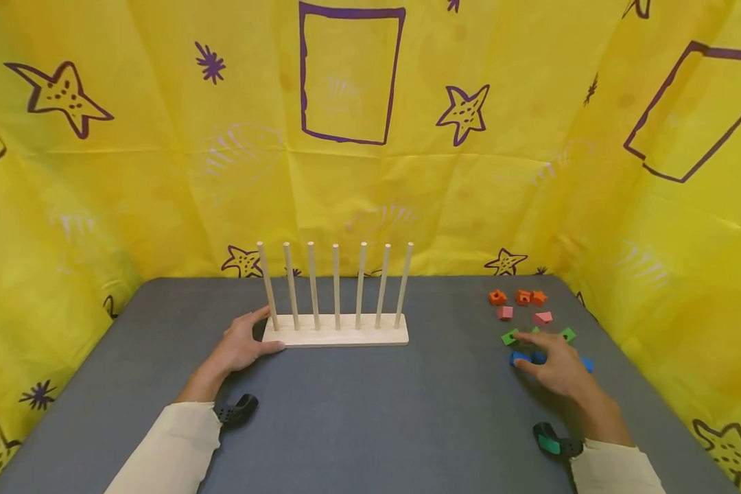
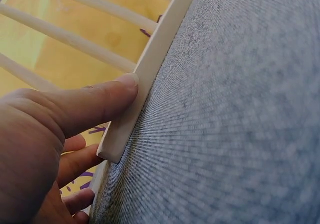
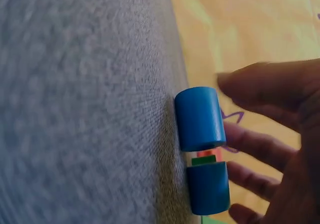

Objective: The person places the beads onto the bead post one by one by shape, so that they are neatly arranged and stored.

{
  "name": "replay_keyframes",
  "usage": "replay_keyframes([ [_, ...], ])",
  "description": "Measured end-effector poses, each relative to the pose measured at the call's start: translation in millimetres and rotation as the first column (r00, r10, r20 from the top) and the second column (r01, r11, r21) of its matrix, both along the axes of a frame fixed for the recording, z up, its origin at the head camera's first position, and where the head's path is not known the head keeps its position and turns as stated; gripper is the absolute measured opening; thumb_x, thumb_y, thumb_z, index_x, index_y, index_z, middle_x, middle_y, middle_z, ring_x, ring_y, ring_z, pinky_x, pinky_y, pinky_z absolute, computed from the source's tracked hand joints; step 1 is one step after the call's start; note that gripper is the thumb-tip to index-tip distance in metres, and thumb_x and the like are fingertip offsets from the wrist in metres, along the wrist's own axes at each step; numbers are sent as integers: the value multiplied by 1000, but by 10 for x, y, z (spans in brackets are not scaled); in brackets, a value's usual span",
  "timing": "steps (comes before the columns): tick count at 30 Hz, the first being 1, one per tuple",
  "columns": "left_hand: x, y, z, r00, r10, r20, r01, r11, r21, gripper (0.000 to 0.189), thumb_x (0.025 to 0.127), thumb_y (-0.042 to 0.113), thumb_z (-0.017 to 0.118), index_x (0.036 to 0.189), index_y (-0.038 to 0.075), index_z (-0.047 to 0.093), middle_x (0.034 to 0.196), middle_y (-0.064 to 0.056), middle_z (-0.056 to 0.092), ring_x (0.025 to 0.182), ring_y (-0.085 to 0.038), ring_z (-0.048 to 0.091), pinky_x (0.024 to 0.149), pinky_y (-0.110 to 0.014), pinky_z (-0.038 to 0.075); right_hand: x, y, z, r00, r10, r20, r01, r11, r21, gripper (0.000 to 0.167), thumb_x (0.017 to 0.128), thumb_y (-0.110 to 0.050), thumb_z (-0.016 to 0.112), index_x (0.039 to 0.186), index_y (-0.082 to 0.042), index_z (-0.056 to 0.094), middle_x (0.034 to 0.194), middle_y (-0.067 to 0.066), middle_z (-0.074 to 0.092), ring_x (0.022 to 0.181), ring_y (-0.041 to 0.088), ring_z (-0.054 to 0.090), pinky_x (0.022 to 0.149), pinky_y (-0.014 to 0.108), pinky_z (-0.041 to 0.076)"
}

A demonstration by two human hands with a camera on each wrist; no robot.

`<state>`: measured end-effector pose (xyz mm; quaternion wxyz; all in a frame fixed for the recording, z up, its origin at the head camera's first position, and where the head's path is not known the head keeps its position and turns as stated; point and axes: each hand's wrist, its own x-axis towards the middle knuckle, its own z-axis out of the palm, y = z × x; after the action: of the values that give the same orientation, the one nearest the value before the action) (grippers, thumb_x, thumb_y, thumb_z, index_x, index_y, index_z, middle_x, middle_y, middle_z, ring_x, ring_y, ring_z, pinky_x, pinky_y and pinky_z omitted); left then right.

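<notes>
A pale wooden peg stand [image 1: 346, 336] with a row of several upright rods stands on the table. My left hand [image 1: 242, 343] grips the left end of its base, thumb along the front edge and fingers behind. In the left wrist view the thumb [image 2: 95, 102] presses on the base [image 2: 145, 79]. Over at the right, my right hand [image 1: 558, 367] hovers above blue beads [image 1: 519, 359], fingers apart and nothing held. The right wrist view shows two blue cylinders [image 3: 200, 119] beside the fingers; the hand partly hides the other blue beads.
Behind the blue ones lie green beads [image 1: 510, 337], pink beads [image 1: 505, 313] and orange beads [image 1: 497, 297]. A grey cloth covers the table [image 1: 370, 418]. Yellow patterned fabric [image 1: 358, 185] hangs around the back and sides.
</notes>
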<state>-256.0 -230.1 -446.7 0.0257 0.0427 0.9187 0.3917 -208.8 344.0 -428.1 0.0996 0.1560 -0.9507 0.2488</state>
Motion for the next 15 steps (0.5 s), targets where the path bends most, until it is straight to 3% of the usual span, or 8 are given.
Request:
replay_keyframes([
  [9,14,-9,-20,1000,12,26,-12,1000,-1,91,79,33,81,150,3,32,148,-32,26,135,-52,18,101,-69,19,12,-47,-60,996,-45,81,36,994,106,40,82,-15,76,120,-5,67,119,24,59,108,45,44,81,63,28],
  [15,-5,-28,-41,999,18,28,-18,1000,4,91,79,34,81,150,4,32,148,-32,25,135,-53,18,100,-70,19,-29,-80,-50,999,-45,27,41,992,122,35,83,-11,74,117,-3,68,114,25,61,104,43,46,80,60,31],
])
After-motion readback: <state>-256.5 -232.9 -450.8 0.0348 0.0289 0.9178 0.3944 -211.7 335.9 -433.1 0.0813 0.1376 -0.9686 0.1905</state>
